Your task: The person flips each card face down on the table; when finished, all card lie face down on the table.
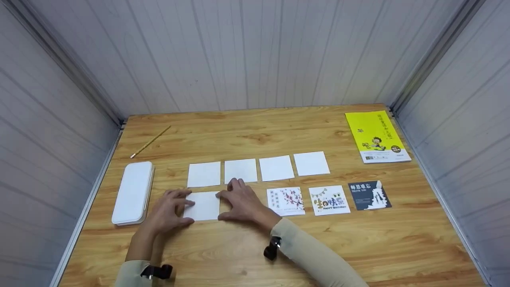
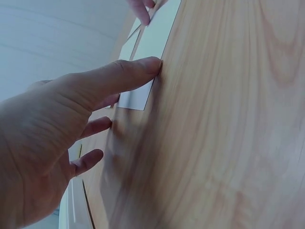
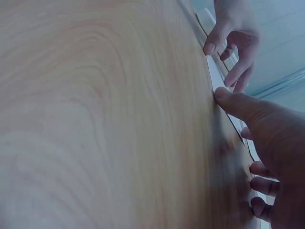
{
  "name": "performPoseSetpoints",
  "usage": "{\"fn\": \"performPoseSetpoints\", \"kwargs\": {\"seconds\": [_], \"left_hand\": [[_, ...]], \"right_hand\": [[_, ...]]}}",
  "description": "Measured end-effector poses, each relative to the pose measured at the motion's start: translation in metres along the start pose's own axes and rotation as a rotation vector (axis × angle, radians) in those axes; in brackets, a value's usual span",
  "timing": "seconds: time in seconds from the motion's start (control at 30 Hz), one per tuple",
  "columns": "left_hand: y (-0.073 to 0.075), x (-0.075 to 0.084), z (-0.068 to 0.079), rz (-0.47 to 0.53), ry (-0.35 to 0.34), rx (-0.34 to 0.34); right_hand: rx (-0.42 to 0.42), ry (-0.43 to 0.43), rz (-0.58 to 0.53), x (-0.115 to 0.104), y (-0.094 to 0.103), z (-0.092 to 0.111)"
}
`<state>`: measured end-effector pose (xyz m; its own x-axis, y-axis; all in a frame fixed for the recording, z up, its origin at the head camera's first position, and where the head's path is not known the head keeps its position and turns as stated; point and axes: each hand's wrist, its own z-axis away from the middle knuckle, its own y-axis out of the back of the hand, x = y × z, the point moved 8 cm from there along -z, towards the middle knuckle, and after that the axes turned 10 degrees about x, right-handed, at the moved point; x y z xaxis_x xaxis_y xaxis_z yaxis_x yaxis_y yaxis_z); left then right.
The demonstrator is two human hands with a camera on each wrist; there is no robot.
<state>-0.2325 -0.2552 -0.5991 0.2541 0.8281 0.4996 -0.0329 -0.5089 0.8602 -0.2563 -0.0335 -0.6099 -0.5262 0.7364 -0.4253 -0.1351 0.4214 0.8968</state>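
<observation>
A blank white card lies flat in the front row, between my two hands. My left hand touches its left side, the thumb extended to the near edge and the index finger partly hidden behind it. At the card's right side is my right hand, its thumb along the near edge and its index fingertip by the upper right corner. The right hand's other fingers reach over the lower edge of a second blank card in the back row.
Two blank cards continue the back row rightward; another is at its left end. Right of my hand lie a blossom card, a birthday card and a dark thank-you card. A white case, pencil and yellow book lie farther out.
</observation>
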Motion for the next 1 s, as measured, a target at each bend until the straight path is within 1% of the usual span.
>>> {"fn": "performPoseSetpoints", "kwargs": {"seconds": [0.27, 0.4, 0.57, 0.73, 0.83, 1.0], "left_hand": [[0.004, 0.0, 0.002, -0.002, 0.006, 0.002], [0.006, 0.008, 0.002, 0.028, -0.009, 0.025], [0.003, 0.029, -0.006, 0.068, -0.043, 0.085], [-0.005, 0.052, -0.019, 0.085, -0.036, 0.139], [-0.01, 0.069, -0.025, 0.076, -0.047, 0.164], [-0.023, 0.097, -0.033, 0.04, -0.102, 0.186]], "right_hand": [[0.004, 0.003, 0.005, -0.002, 0.0, -0.001], [0.012, 0.01, -0.02, -0.001, 0.002, 0.001], [0.039, 0.025, -0.049, 0.001, 0.016, 0.005], [0.078, 0.066, -0.05, 0.005, 0.038, 0.012], [0.119, 0.093, -0.059, 0.013, 0.051, 0.02], [0.182, 0.127, -0.061, 0.029, 0.071, 0.032]]}}
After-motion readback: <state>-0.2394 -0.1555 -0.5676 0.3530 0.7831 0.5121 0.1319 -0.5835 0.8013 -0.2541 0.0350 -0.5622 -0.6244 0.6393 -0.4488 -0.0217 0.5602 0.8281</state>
